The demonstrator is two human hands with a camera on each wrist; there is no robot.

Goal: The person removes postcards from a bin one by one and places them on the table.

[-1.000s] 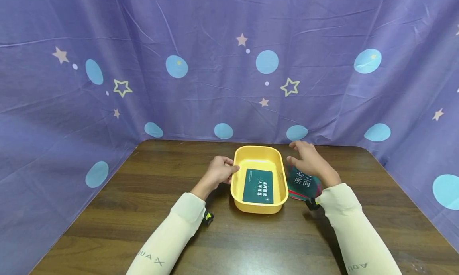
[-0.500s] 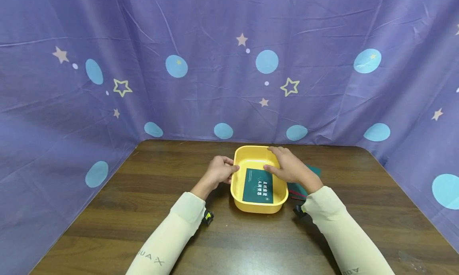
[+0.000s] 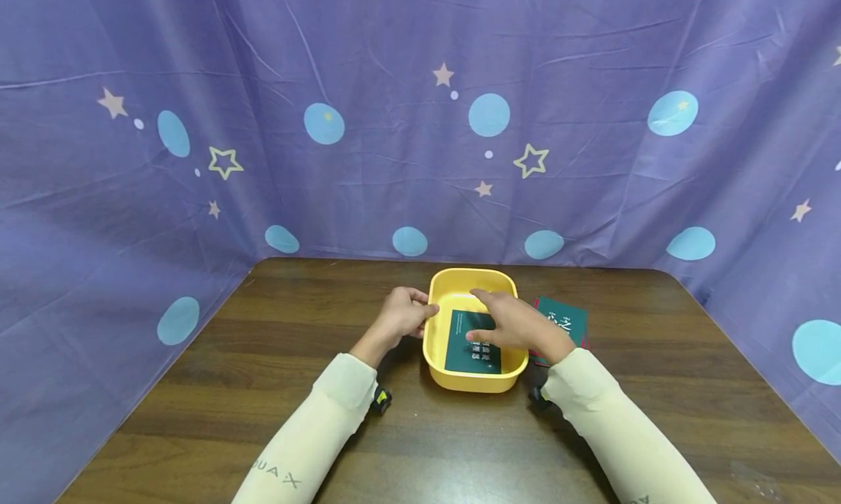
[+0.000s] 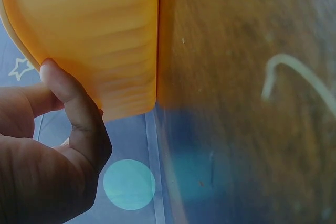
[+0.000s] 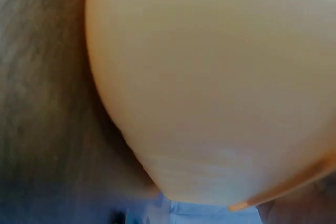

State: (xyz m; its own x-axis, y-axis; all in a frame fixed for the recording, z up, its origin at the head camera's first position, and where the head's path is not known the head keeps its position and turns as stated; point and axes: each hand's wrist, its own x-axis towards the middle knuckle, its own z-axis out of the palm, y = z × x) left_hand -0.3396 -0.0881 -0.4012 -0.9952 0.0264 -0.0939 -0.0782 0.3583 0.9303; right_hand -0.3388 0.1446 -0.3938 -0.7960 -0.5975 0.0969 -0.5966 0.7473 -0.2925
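A yellow plastic tub (image 3: 476,384) stands on the table, its long side pointing away from me. My left hand (image 3: 402,315) pinches its left rim; in the left wrist view the thumb of that left hand (image 4: 73,103) lies at the edge of the tub wall (image 4: 115,35). Inside the tub lies a dark green card (image 3: 463,336) with white characters. My right hand (image 3: 515,321) reaches over the right rim into the tub, thumb and fingers spread apart above the card and covering part of it. The tub's outer wall (image 5: 210,77) fills most of the right wrist view, hiding the fingers.
Right of the tub lies a small pile of green and red cards (image 3: 568,320), partly behind my right forearm. The brown wooden table (image 3: 296,307) meets a purple curtain (image 3: 394,124) with stars and blue spots at its back edge.
My right hand has moved left from above the card pile, across the tub's right rim and down into the tub. My left hand and the tub have stayed in place.
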